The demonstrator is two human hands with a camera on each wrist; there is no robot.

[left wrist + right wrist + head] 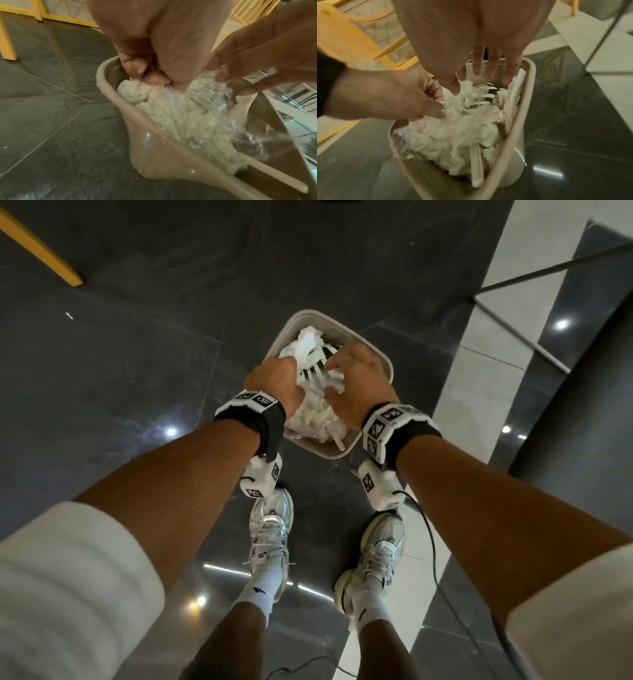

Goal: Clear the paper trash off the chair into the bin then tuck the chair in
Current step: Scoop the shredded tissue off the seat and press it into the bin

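Note:
A beige bin (310, 314) stands on the dark floor just ahead of my feet. It is heaped with crumpled white paper trash (308, 340) and clear plastic wrap. Both hands are on top of the heap. My left hand (274, 378) has its fingers curled into the paper and plastic at the bin's left side. In the left wrist view the left hand (150, 77) digs into the paper trash (154, 102) inside the bin (154, 155). My right hand (352, 371) presses down with straight fingers (477, 67) onto the paper trash (453, 142) near the bin's (529, 94) far rim.
Yellow wooden furniture (342, 33) stands beyond the bin to the left, with one yellow leg (44, 251) showing at the upper left. A dark curved seat (582, 422) with thin metal legs is at the right. A black cable (431, 535) trails by my right shoe.

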